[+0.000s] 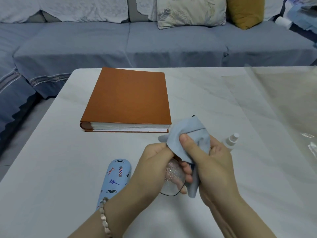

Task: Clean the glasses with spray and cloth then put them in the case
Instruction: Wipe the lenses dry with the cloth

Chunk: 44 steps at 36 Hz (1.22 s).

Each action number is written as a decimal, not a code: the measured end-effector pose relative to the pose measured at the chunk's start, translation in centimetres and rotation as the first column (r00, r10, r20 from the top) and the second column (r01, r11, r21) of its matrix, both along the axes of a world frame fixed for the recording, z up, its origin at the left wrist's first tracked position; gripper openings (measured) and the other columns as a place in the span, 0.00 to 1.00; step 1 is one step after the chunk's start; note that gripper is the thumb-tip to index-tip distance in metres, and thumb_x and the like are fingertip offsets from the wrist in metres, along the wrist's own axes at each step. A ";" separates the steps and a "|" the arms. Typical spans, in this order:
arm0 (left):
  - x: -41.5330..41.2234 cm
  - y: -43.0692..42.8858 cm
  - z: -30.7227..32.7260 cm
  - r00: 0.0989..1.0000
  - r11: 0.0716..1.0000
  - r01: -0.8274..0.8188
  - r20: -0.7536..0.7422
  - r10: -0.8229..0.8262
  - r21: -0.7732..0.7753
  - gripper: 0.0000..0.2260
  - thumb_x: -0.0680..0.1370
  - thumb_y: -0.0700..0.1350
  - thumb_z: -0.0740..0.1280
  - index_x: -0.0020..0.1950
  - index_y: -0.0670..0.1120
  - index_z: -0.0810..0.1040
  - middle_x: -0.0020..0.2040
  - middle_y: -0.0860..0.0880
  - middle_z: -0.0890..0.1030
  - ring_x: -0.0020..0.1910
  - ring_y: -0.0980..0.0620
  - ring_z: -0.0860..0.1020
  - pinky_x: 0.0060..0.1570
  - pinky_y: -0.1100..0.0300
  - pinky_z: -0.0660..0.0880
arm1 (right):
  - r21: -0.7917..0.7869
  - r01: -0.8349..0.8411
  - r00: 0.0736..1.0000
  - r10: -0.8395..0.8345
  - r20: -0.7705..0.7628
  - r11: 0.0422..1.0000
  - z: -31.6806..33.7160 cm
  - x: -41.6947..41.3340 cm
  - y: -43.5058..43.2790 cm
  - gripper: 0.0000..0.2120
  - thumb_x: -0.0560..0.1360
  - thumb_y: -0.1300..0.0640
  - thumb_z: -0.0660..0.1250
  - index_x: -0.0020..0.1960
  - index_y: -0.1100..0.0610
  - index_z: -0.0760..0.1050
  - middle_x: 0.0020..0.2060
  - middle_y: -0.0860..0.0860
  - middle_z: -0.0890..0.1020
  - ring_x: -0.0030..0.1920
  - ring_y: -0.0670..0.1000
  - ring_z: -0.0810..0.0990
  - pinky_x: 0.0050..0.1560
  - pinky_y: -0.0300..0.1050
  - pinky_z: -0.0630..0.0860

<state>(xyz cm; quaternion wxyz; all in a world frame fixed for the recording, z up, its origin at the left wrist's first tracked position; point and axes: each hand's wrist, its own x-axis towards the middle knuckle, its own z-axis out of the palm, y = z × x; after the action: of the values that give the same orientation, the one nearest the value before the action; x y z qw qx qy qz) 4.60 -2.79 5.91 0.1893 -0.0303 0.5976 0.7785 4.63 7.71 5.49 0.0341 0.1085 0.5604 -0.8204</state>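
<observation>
Over the white table (51,169), both hands (151,169) (212,162) pinch glasses (173,184) inside the cloth (187,134).

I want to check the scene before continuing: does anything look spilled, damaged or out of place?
Nothing stands out. Both hands, left and right, hold the glasses in the cloth; case, spray and book sit tidy.

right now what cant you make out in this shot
- Glasses: head view, far lens and temples hidden by the cloth and both hands.
- Spray bottle: lower body behind the right hand.
- Case: near end covered by the left hand's wrist.
</observation>
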 end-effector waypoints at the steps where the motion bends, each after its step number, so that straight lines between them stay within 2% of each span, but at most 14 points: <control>1: -0.1 0.0 0.0 1.000 1.000 -0.001 -0.008 0.001 -0.001 0.15 0.69 0.49 0.62 0.28 0.41 0.77 0.24 0.43 0.75 0.22 0.47 0.76 0.20 0.59 0.74 | 0.016 -0.018 1.000 0.018 -0.008 1.000 0.1 0.1 0.0 0.09 0.69 0.60 0.69 0.34 0.62 0.72 0.16 0.53 0.68 0.15 0.49 0.63 0.18 0.36 0.64; 8: -0.1 -0.8 0.5 0.999 0.998 0.028 -0.020 -0.027 0.049 0.13 0.68 0.46 0.62 0.33 0.37 0.78 0.24 0.41 0.76 0.21 0.47 0.75 0.20 0.59 0.73 | 0.100 -0.165 0.981 0.174 -0.087 0.981 0.3 -0.2 1.1 0.09 0.64 0.61 0.74 0.31 0.60 0.74 0.18 0.56 0.73 0.18 0.51 0.69 0.24 0.38 0.71; 12: 0.0 -1.3 0.8 0.999 0.998 0.046 -0.006 -0.046 0.053 0.20 0.68 0.45 0.63 0.37 0.25 0.70 0.26 0.39 0.74 0.23 0.45 0.76 0.22 0.58 0.74 | 0.091 -0.246 0.960 0.255 -0.111 0.965 0.2 -0.3 2.4 0.11 0.64 0.64 0.70 0.36 0.72 0.73 0.26 0.66 0.77 0.21 0.56 0.73 0.29 0.45 0.73; 14: 0.0 -1.4 0.8 0.999 0.997 0.050 -0.001 -0.050 0.056 0.17 0.68 0.44 0.63 0.33 0.29 0.69 0.23 0.44 0.74 0.24 0.45 0.76 0.23 0.57 0.74 | 0.096 -0.253 0.959 0.263 -0.102 0.963 0.0 -0.4 2.8 0.12 0.64 0.63 0.70 0.37 0.73 0.73 0.31 0.68 0.79 0.23 0.57 0.74 0.31 0.47 0.73; 17: 0.1 -1.3 1.0 0.997 0.996 0.071 -0.009 -0.071 0.046 0.13 0.69 0.45 0.63 0.25 0.42 0.71 0.22 0.47 0.74 0.24 0.46 0.76 0.23 0.58 0.74 | 0.028 -0.307 0.944 0.309 -0.118 0.951 0.3 -0.3 2.9 0.08 0.64 0.65 0.70 0.36 0.72 0.75 0.29 0.65 0.80 0.22 0.58 0.74 0.29 0.46 0.74; 20: 0.2 -1.2 1.1 0.996 0.995 0.086 -0.005 -0.086 0.057 0.14 0.69 0.45 0.62 0.23 0.45 0.70 0.21 0.46 0.74 0.24 0.47 0.76 0.22 0.59 0.74 | -0.037 -0.360 0.926 0.352 -0.136 0.932 0.6 -0.1 2.8 0.07 0.65 0.66 0.69 0.35 0.71 0.75 0.27 0.63 0.81 0.21 0.57 0.73 0.27 0.44 0.74; 25: 0.1 -0.7 0.9 0.996 0.996 0.089 -0.020 -0.089 0.002 0.13 0.69 0.46 0.62 0.31 0.37 0.75 0.23 0.45 0.75 0.23 0.48 0.77 0.21 0.59 0.74 | 0.002 -0.287 0.956 0.287 -0.055 0.958 0.2 0.0 2.1 0.08 0.64 0.62 0.68 0.32 0.67 0.74 0.21 0.59 0.76 0.19 0.54 0.71 0.24 0.42 0.72; 29: -0.2 -0.4 1.0 0.994 0.995 0.095 -0.043 -0.096 -0.035 0.14 0.69 0.46 0.60 0.34 0.36 0.77 0.24 0.44 0.76 0.23 0.49 0.76 0.21 0.60 0.74 | 0.036 -0.248 0.968 0.249 -0.030 0.968 0.1 -0.5 1.9 0.09 0.63 0.61 0.70 0.29 0.64 0.73 0.17 0.56 0.74 0.17 0.52 0.70 0.22 0.39 0.71; 32: -0.5 -0.8 1.1 0.993 0.994 0.107 -0.046 -0.109 -0.033 0.14 0.69 0.46 0.61 0.36 0.34 0.76 0.24 0.44 0.76 0.24 0.49 0.77 0.21 0.60 0.74 | 0.024 -0.307 0.950 0.308 -0.054 0.951 0.1 -1.1 2.2 0.09 0.63 0.61 0.70 0.32 0.66 0.73 0.18 0.57 0.74 0.18 0.53 0.71 0.24 0.41 0.71; 36: -0.5 -1.3 1.2 0.990 0.991 0.131 -0.044 -0.131 -0.022 0.17 0.68 0.45 0.62 0.39 0.29 0.75 0.27 0.41 0.76 0.25 0.47 0.78 0.22 0.59 0.75 | 0.160 -0.325 0.937 0.341 -0.078 0.932 -0.2 -1.8 3.1 0.14 0.59 0.58 0.74 0.38 0.66 0.77 0.24 0.54 0.80 0.25 0.52 0.77 0.33 0.46 0.73; 38: -0.5 -1.4 1.2 0.991 0.992 0.129 -0.039 -0.129 -0.013 0.18 0.69 0.45 0.63 0.38 0.27 0.74 0.29 0.39 0.76 0.25 0.47 0.77 0.22 0.59 0.75 | 0.187 -0.327 0.934 0.346 -0.084 0.926 -0.1 -2.0 3.5 0.13 0.58 0.59 0.74 0.37 0.66 0.79 0.26 0.55 0.82 0.27 0.53 0.78 0.33 0.45 0.75; 41: -0.5 -1.6 1.0 0.992 0.992 0.122 -0.036 -0.122 0.002 0.15 0.70 0.45 0.61 0.28 0.35 0.73 0.26 0.41 0.76 0.25 0.47 0.76 0.21 0.59 0.74 | 0.185 -0.369 0.916 0.391 -0.095 0.911 0.3 -1.9 3.8 0.09 0.60 0.62 0.73 0.37 0.67 0.80 0.30 0.60 0.83 0.31 0.55 0.80 0.35 0.44 0.76; 43: -0.4 -1.7 0.9 0.993 0.993 0.117 -0.038 -0.116 0.016 0.14 0.70 0.45 0.59 0.25 0.43 0.72 0.24 0.43 0.76 0.25 0.47 0.76 0.22 0.58 0.74 | 0.158 -0.380 0.910 0.399 -0.115 0.911 0.5 -1.7 3.9 0.02 0.63 0.64 0.69 0.32 0.62 0.81 0.28 0.56 0.83 0.29 0.53 0.81 0.33 0.39 0.76; 44: -0.3 -1.7 0.8 0.992 0.993 0.117 -0.040 -0.116 0.021 0.15 0.71 0.45 0.59 0.24 0.44 0.72 0.25 0.43 0.76 0.25 0.47 0.76 0.22 0.58 0.74 | 0.144 -0.372 0.914 0.389 -0.117 0.917 0.5 -1.6 4.0 0.05 0.63 0.65 0.68 0.30 0.61 0.81 0.26 0.54 0.83 0.28 0.51 0.81 0.31 0.37 0.76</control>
<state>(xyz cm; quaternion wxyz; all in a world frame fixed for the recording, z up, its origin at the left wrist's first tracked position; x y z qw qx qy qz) 4.26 -4.52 6.75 0.2232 0.0218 0.5929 0.7734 2.99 11.70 6.04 0.1465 -0.0603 0.6197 -0.7687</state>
